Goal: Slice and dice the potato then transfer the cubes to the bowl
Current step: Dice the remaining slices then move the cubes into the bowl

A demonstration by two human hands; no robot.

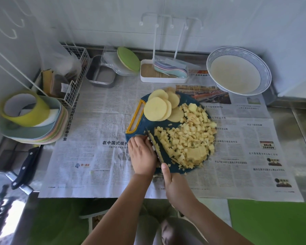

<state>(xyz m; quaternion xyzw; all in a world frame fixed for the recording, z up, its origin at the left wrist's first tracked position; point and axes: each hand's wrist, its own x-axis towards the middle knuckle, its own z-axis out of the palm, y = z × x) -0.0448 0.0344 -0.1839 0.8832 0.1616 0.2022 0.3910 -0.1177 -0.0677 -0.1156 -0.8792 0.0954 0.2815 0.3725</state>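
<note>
now r hand [173, 184] clamps knife [155, 147], l hand [143, 156] palm-down beside it, grip unclear.

Knife [154, 146] handle hidden inside right hand [173, 185]; left hand [142, 156] covers whatever it presses; newsprint [99, 112] illegible.

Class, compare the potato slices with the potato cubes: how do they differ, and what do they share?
The potato slices are large flat rounds; the potato cubes are small bits. Slices overlap at the far left; cubes heap loosely on the right. Both are pale yellow, on the cutting board.
</note>
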